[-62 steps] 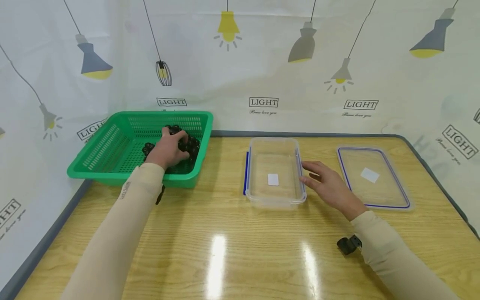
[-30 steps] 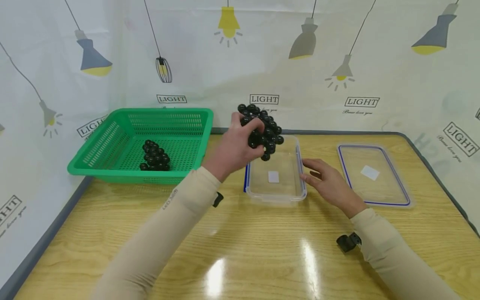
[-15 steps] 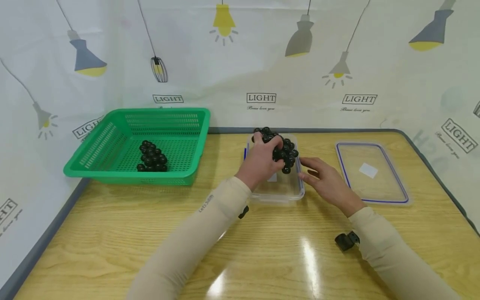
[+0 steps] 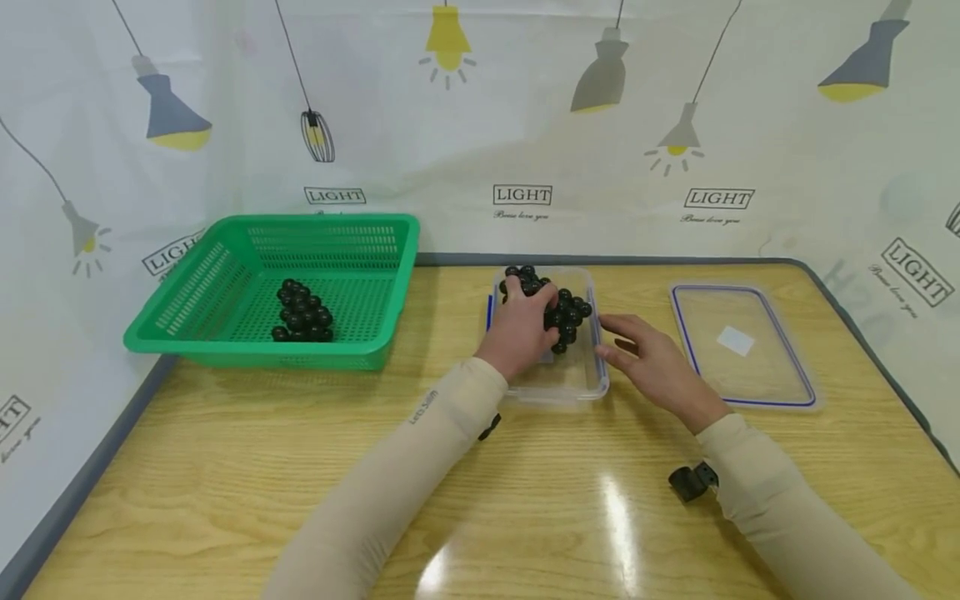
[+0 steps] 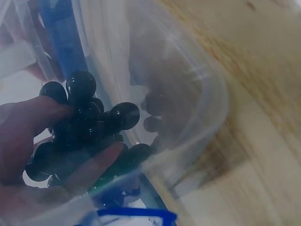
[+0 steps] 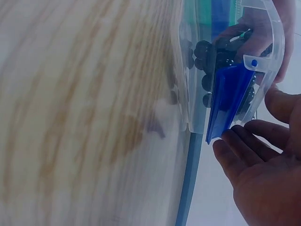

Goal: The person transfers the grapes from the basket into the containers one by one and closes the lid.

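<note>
My left hand (image 4: pixel 519 332) grips a bunch of black grapes (image 4: pixel 567 315) from above, low inside a clear plastic container (image 4: pixel 558 383). In the left wrist view, its fingers curl around the grapes (image 5: pixel 84 122), seen through the container wall. My right hand (image 4: pixel 654 365) is at the container's right side, with fingertips at the rim. The right wrist view shows the right hand (image 6: pixel 270 174) with fingers extended by the container's blue latch (image 6: pixel 230 92).
A green perforated basket (image 4: pixel 225 346) stands at the left, holding another bunch of black grapes (image 4: pixel 302 312). The clear lid with a blue seal (image 4: pixel 765 367) lies on the wooden table (image 4: pixel 360 467) to the right. A printed backdrop (image 4: pixel 420 150) rises behind the table.
My left hand lifted one bunch of grapes out of the green basket, carried it right and lowered it into the container. The right hand has stayed at the container's side.
</note>
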